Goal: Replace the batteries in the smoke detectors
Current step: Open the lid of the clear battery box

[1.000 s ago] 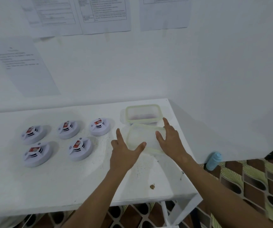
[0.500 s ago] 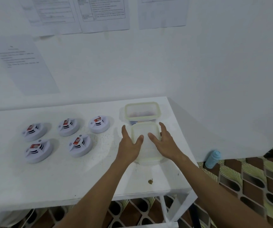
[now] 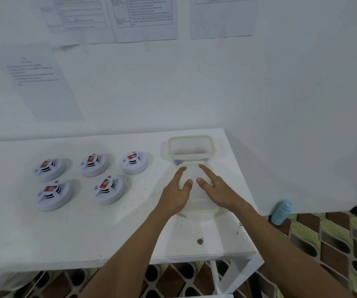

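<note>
Both hands slid inward since earlier frame, now flat on lid, fingers straight, gripping nothing.

Worktop: five smoke detectors on left half, two rows, red labels up.

Open container at back-right corner, long axis along back edge; lid just in front, long axis toward front edge.

Left hand, right hand.

Risk: lid skids toward right edge, or nudges container.

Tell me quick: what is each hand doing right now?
Left hand: open, fingers straight, resting on the container lid.
Right hand: open, fingers straight, resting on the same lid.
</note>
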`<state>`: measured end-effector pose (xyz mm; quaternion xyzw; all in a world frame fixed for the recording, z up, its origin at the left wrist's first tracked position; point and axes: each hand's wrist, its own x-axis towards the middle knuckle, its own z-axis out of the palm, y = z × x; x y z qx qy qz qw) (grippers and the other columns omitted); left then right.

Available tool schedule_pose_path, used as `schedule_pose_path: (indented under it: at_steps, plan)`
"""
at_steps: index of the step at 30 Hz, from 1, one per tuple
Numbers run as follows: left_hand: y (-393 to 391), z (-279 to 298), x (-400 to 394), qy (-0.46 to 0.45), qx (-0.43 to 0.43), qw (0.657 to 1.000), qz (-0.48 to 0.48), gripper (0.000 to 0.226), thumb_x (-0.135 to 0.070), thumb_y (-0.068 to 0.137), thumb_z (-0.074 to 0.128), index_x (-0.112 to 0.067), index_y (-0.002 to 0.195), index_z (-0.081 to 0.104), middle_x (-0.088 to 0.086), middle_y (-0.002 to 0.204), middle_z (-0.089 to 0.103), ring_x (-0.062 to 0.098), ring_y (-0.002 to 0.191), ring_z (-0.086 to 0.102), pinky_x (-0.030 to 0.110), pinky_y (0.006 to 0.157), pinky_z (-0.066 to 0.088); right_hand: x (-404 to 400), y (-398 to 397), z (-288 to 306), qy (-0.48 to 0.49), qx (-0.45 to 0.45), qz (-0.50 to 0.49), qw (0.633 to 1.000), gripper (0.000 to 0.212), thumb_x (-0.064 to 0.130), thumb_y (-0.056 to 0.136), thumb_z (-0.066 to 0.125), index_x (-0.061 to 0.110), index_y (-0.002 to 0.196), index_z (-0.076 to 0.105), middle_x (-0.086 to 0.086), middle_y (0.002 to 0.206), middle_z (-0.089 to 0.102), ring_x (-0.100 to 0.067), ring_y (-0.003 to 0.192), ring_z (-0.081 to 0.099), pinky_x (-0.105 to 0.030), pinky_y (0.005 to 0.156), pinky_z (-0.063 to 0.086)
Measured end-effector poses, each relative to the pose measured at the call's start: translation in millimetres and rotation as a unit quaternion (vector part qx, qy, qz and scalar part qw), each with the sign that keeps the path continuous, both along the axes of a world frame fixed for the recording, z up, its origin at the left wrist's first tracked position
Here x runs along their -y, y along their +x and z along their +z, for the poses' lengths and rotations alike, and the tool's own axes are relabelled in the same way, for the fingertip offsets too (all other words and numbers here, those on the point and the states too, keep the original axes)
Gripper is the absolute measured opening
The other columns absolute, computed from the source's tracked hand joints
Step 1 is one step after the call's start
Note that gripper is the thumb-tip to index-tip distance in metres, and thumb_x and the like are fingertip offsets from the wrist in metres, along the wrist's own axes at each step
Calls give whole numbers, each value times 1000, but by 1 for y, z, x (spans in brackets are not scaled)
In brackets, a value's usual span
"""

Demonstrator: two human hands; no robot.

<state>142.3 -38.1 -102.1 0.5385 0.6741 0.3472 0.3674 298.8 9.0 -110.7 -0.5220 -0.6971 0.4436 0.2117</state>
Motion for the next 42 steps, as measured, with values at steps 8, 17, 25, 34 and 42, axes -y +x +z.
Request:
schedule_pose_path:
  at_steps: [8, 17, 25, 34, 42]
  plan:
    - [-1, -7, -6, 24, 32, 997, 62, 47, -51, 90, 57, -47, 136, 46, -6, 141, 52, 18, 123, 53, 39, 104, 46, -3, 3, -6, 37, 4, -50, 998, 56, 57, 97, 45, 41, 150, 33, -6, 144, 51, -23, 126, 53, -31, 103, 43]
    - [6, -4, 1, 39, 147, 980, 132, 48, -44, 83, 71, -45, 129, 56, -7, 128, 62, 16, 107, 61, 41, 97, 52, -3, 7, 0, 39, 14, -30, 999, 60, 57, 94, 50, 40, 150, 34, -4, 147, 50, -23, 130, 51, -32, 106, 43]
    - [-2, -1, 4, 25, 110, 989, 96, 50, -51, 84, 67, -46, 132, 53, -7, 137, 56, 16, 112, 60, 40, 98, 51, 2, 5, 5, 41, 3, -30, 999, 61, 55, 95, 51, 37, 151, 34, 1, 155, 41, -22, 139, 42, -34, 112, 37]
    - [-13, -9, -4, 55, 160, 982, 81, 27, -38, 97, 55, -37, 122, 65, -11, 107, 69, -9, 85, 61, 20, 83, 51, -1, 5, 3, 13, -37, -23, 999, 62, 55, 94, 54, 39, 150, 34, 6, 157, 37, -18, 141, 38, -36, 116, 35]
    - [-17, -8, -14, 58, 27, 993, 103, 33, -43, 94, 55, -37, 125, 63, 2, 77, 67, 17, 72, 63, 27, 80, 53, -2, 4, 1, 25, -42, -36, 998, 63, 54, 93, 57, 35, 150, 37, 6, 155, 39, -19, 139, 41, -39, 115, 38]
